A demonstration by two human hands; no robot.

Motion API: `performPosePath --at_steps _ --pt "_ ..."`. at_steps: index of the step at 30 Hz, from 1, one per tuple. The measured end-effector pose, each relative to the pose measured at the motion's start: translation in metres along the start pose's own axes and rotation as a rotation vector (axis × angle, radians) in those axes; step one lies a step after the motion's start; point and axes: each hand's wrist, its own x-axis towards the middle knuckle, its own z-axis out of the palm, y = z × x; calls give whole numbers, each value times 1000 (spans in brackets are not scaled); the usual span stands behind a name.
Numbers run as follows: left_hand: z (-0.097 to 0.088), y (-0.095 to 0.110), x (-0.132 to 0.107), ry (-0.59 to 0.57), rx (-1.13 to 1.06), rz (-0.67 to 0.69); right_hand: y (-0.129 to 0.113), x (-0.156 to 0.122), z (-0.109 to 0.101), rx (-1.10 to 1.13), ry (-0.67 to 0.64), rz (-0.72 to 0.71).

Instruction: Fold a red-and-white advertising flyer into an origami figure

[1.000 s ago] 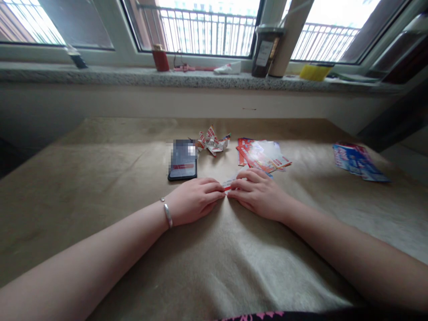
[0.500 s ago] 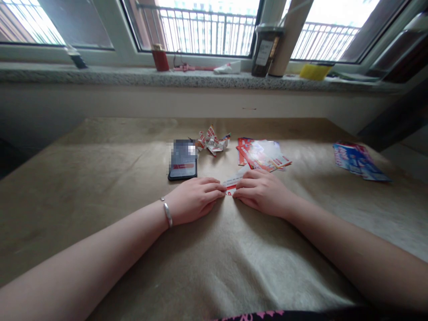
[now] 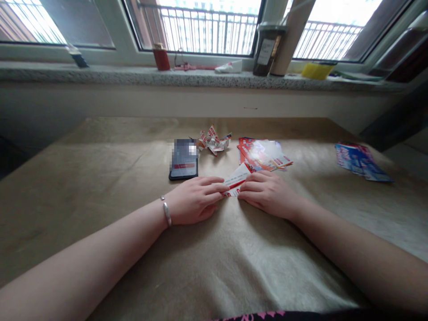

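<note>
A printed slip of paper [image 3: 238,174], white with a red stripe, lies low on the table between my hands, with a fold along its near side. My left hand [image 3: 197,199], a silver bracelet at its wrist, holds the slip's left end under its fingertips. On the right end, my right hand [image 3: 267,192] presses with curled fingers that cover part of the slip. Just beyond, the slip's far corner reaches a pile of red and white printed papers [image 3: 261,153]. Both thumbs are mostly hidden.
A phone [image 3: 183,160] lies beyond my left hand, near a crumpled, creased paper piece [image 3: 214,140]. Blue printed packets [image 3: 363,161] lie at the far right of the cloth-covered table [image 3: 150,276]. A stone windowsill [image 3: 200,79] behind carries a dark jar [image 3: 265,51] and a red container [image 3: 161,57].
My right hand has slid slightly to the right along the slip, widening the gap between the hands. More of the slip's printed face and lower fold now shows.
</note>
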Motion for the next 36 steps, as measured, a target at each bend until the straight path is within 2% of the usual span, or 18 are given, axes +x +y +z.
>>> performPosePath --at_steps 3,14,23,28,36 --pt "-1 1 1 5 -18 23 0 2 3 2 14 1" --pt "6 4 3 -53 -27 -82 1 6 8 59 11 27" --pt "5 1 -1 -45 -63 -53 6 1 -1 57 -13 34" --pt "3 1 -1 -71 -55 -63 9 -3 1 82 7 27" --pt "-1 6 4 -32 -23 -66 10 2 7 96 43 -5"
